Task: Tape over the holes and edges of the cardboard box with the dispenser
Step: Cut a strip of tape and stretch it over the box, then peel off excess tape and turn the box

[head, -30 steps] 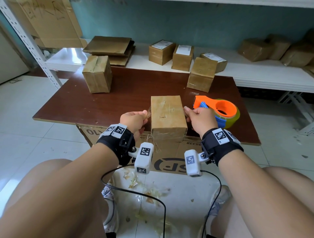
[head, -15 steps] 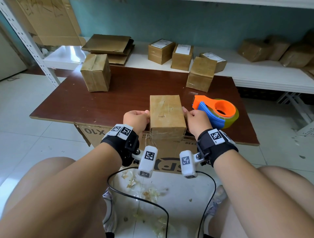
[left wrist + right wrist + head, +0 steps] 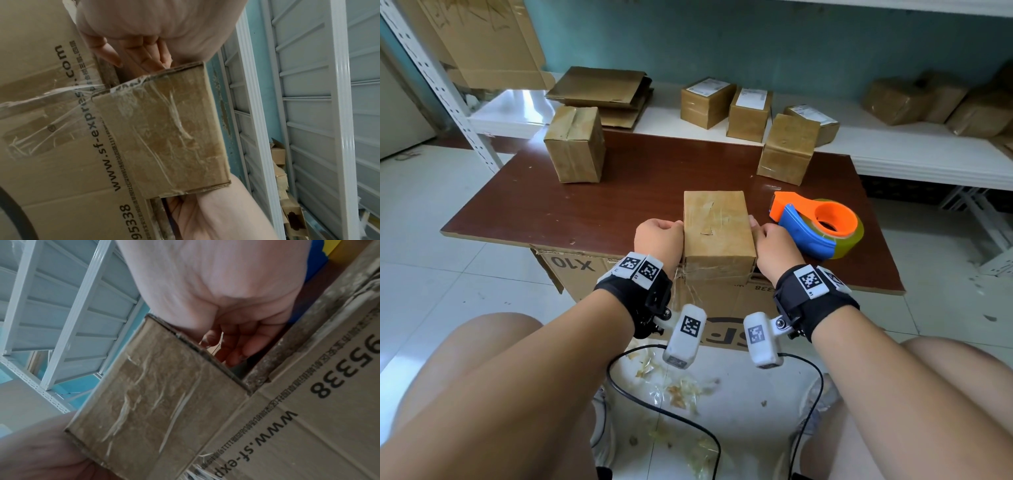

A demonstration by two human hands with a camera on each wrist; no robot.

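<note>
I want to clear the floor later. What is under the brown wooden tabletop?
A large printed cardboard carton stands beneath the brown wooden tabletop, with crumpled clear tape stuck to its face. The board hides the carton's top and anything behind it.

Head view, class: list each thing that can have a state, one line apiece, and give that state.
Cardboard box: closed, near face taped, resting at the table edge between both hands.
Left hand: against the box's left side.
Right hand: against the box's right side.
Tape dispenser: lying on the table, unheld.
Flattened cartons: stacked on the shelf.
</note>
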